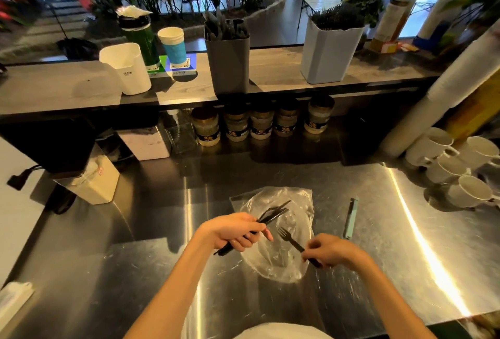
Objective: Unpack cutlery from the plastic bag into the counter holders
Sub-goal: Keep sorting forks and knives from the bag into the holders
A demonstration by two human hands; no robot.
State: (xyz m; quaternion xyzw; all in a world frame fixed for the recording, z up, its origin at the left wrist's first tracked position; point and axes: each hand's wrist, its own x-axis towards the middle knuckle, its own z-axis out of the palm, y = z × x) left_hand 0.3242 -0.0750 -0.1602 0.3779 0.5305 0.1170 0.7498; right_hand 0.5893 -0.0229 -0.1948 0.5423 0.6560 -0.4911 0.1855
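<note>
The right hand (334, 253) pinches one fork (290, 241) by its handle and the left hand (234, 233) curls around a bundle (272, 214) over the limp bag (278, 230), all surely light, stiff, slippery plastic, best held mid-handle, while the far grey holder (228, 60) hides its contents.

Both hands curl closed, left hand (234, 233) slightly ahead of right hand (331, 252), forearms extended.

Head view, forward-down over steel counter (351, 257)
</note>
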